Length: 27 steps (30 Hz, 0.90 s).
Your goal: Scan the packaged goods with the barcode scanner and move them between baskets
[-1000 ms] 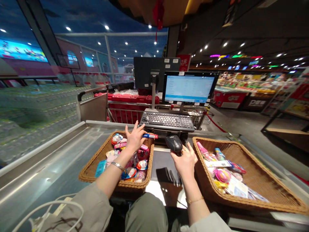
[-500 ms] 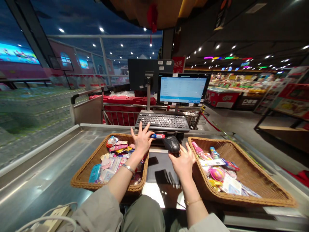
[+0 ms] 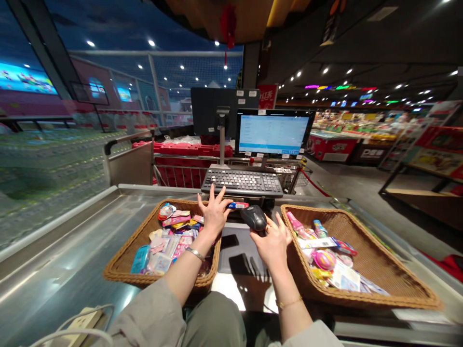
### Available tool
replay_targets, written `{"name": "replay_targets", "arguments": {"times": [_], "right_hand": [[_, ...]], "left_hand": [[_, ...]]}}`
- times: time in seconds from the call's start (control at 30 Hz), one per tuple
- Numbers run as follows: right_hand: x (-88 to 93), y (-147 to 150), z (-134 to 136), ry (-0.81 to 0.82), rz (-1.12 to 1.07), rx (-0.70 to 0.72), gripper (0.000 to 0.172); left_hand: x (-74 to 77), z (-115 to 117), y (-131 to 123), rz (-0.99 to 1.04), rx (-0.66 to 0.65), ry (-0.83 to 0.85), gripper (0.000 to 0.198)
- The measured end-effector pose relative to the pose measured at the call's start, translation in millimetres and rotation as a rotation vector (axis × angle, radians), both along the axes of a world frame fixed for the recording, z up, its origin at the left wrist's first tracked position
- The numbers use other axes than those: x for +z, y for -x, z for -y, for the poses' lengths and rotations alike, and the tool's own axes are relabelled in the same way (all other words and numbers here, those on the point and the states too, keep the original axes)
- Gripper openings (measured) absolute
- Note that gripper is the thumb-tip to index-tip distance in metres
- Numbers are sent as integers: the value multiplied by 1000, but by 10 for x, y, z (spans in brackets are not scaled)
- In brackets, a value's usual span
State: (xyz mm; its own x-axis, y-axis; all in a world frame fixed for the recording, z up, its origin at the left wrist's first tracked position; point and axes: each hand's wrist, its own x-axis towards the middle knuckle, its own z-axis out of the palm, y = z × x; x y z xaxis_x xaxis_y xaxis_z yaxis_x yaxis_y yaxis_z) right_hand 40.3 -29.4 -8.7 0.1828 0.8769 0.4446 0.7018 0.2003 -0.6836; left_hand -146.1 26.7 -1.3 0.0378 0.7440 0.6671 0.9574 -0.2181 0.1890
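Observation:
Between thumb and finger, my left hand (image 3: 214,212) pinches a small slim blue-and-red package (image 3: 238,205) with a white label; its other fingers are spread. My right hand (image 3: 273,241) grips a black barcode scanner (image 3: 253,218), whose head lies right by the package's right end. Under my left forearm stands a wicker basket (image 3: 125,253) of small colourful packaged goods. To the right of my right hand, a second wicker basket (image 3: 394,260) holds a pink toy (image 3: 324,259), a white box (image 3: 317,242) and other small packs.
Beyond my hands are a black keyboard (image 3: 242,181) and a lit monitor (image 3: 272,135). A metal cart (image 3: 181,174) stands behind the counter (image 3: 72,260). A power strip (image 3: 81,327) with white cables lies at lower left.
The scanner and my right hand have shifted slightly left and down. The package in my left hand sits a little further right and lower. Both hands keep their hold.

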Motion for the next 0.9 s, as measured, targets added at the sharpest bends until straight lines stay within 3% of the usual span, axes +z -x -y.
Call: {"name": "replay_targets", "arguments": {"times": [0.9], "right_hand": [[-39,18,13,-35,64,26,13]], "left_hand": [[-51,1,12,17,-11,26,19]]}}
